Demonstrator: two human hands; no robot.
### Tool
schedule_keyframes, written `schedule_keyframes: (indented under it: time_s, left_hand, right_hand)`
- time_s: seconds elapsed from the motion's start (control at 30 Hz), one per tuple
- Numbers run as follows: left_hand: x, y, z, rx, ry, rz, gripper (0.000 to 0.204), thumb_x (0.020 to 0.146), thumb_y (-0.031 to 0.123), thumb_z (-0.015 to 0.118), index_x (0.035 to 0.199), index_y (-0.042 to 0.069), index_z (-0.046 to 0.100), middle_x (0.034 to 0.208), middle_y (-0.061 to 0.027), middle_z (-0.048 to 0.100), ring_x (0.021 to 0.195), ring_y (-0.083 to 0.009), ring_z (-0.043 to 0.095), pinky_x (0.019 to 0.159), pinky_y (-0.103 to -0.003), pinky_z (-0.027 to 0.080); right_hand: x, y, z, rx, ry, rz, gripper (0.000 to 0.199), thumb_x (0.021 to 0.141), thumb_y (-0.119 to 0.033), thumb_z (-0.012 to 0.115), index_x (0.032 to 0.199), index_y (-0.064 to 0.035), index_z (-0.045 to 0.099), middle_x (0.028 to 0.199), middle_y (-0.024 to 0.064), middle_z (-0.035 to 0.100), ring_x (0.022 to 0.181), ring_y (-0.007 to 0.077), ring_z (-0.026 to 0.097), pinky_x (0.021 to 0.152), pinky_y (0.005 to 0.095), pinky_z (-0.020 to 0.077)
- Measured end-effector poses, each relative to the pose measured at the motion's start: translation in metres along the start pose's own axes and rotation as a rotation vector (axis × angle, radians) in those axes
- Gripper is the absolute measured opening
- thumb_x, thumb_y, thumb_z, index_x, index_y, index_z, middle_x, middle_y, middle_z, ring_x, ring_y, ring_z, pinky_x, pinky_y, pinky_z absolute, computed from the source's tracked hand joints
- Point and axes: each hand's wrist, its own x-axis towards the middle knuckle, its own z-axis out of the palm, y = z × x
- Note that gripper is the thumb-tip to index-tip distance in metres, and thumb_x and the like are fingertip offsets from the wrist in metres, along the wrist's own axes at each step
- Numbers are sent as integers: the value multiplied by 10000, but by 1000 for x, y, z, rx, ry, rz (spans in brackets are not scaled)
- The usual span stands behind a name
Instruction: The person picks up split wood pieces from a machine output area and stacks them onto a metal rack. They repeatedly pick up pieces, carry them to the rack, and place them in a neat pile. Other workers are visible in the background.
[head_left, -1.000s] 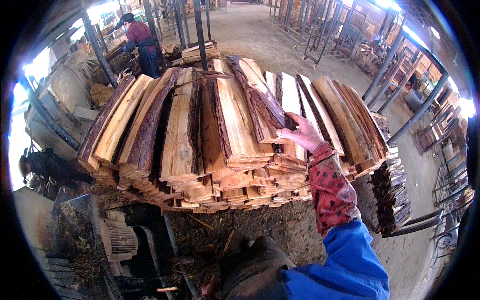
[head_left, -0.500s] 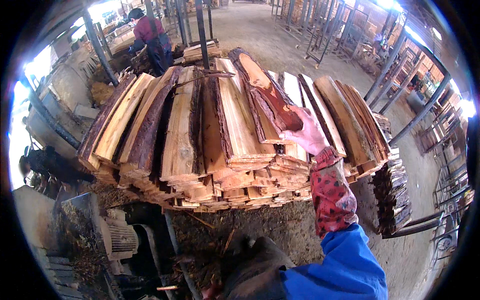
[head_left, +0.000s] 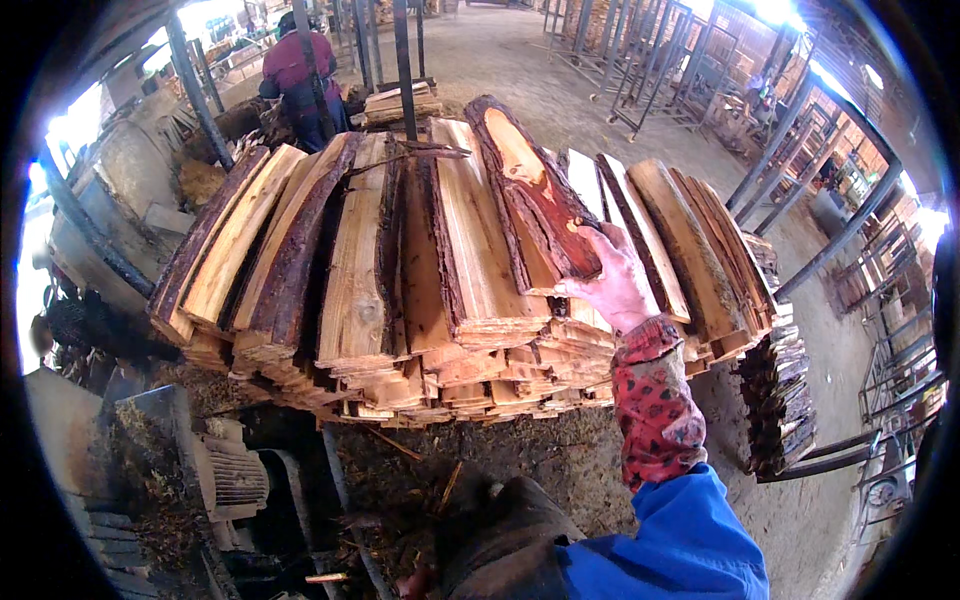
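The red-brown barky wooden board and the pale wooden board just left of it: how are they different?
The red-brown barky wooden board shows mostly dark bark with a bare pale patch; the pale wooden board shows mostly bare wood. The right grip holds the barky board, while the pale board is untouched. Both are long and narrow.

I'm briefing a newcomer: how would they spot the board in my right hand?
Find the large central wood stack. Right of its middle, your right hand grips a board at its near end. Unlike its neighbours, it shows reddish bark around a long pale patch.
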Motion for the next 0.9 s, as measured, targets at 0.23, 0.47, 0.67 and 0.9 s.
schedule_keyframes:
  time_s: [0.23,0.47,0.67,0.9]
  left_hand:
    - [-2,-5,-2,10,3,-3,313,671,293,698,841,35,656,726,-104,643,610,-202,600,619,-349,486]
    - [-1,-9,-1,21,4,6,318,666,293,701,846,35,658,727,-106,644,610,-205,601,623,-353,488]
    - [0,-11,1,22,9,12,322,663,293,704,850,35,659,729,-107,645,610,-207,602,626,-356,489]
    - [0,-16,4,14,13,14,327,658,293,707,854,36,661,731,-109,646,610,-210,603,629,-360,491]
  right_hand:
    - [-26,6,2,96,-94,-57,673,617,-261,791,1178,-23,505,1071,167,514,1020,325,502,882,381,422]
    - [-27,4,9,75,-32,-74,571,643,-205,766,1132,-17,538,1020,172,515,959,323,519,843,376,436]
    - [-24,2,7,71,-68,-38,622,637,-278,773,1154,-28,534,1040,183,512,990,332,510,871,388,428]
    - [-11,12,5,177,-145,-78,715,603,-315,793,1217,-81,510,1176,209,480,1100,345,479,942,384,397]
